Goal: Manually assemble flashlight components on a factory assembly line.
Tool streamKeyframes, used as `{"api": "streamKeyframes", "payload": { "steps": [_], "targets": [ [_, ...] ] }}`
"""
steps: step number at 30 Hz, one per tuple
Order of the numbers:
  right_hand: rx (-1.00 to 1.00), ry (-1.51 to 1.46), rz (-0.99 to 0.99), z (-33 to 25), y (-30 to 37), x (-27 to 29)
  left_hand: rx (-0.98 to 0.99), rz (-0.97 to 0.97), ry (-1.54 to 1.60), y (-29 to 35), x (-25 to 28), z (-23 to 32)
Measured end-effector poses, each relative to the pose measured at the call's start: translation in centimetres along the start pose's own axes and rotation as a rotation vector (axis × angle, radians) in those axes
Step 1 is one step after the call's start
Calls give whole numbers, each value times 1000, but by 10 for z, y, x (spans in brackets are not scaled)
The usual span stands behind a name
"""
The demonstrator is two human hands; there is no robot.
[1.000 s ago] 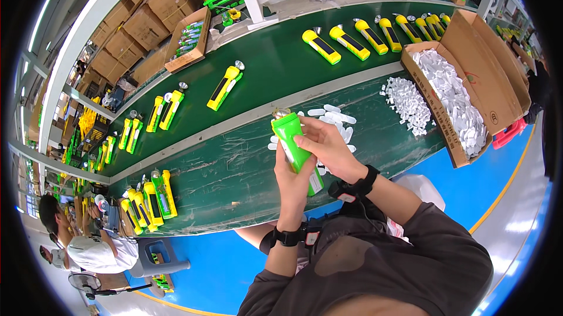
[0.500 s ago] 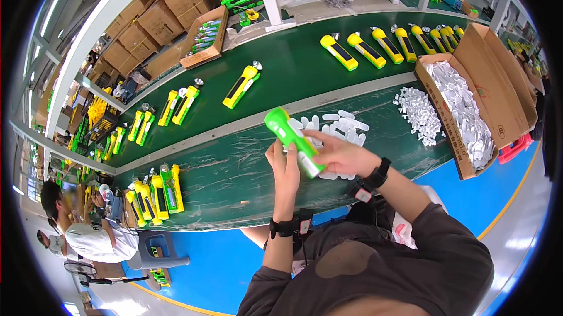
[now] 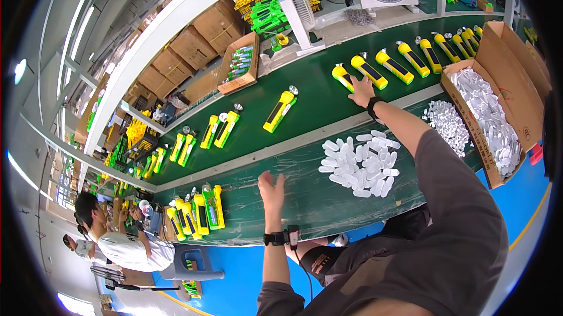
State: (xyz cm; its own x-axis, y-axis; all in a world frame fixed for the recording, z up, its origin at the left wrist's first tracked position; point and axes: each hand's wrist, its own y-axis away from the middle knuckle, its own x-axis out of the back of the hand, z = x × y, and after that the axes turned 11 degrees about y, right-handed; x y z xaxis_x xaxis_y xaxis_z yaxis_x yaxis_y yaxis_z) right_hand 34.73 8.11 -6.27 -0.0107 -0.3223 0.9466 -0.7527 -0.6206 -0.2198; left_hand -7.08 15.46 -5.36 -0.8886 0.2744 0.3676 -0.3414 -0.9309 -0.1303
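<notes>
My right hand (image 3: 362, 89) reaches out to the green conveyor belt, its fingers closed on the lower end of a yellow and green flashlight (image 3: 341, 74). That flashlight lies at the left end of a row of similar ones, just left of its neighbour (image 3: 369, 72). Above the near worktop (image 3: 305, 204), my left hand (image 3: 271, 193) is raised with thumb and fingers apart, holding nothing. A loose pile of small translucent white oblong pieces (image 3: 360, 166) lies between my arms. To the left of my left hand, several yellow and green flashlights (image 3: 199, 213) stand grouped together.
An open cardboard box (image 3: 478, 140) of white pieces stands at right, with a heap of smaller white parts (image 3: 448, 122) beside it. More flashlights (image 3: 280, 109) lie along the belt. A pale rail (image 3: 305, 131) divides belt and worktop. A person (image 3: 126, 245) sits at far left.
The flashlight that was between both hands is now on the belt under my right hand, which moved forward. My left hand has let go. The whole view has shifted leftward.
</notes>
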Motion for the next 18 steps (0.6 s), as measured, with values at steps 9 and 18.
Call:
{"api": "streamKeyframes", "payload": {
  "steps": [9,18],
  "targets": [
    [204,-711,-198,22,147,145,-523,-57,-342,-170,-44,-9],
    [157,-906,-469,53,248,204,-259,-315,-575,-202,-87,26]
  ]
}}
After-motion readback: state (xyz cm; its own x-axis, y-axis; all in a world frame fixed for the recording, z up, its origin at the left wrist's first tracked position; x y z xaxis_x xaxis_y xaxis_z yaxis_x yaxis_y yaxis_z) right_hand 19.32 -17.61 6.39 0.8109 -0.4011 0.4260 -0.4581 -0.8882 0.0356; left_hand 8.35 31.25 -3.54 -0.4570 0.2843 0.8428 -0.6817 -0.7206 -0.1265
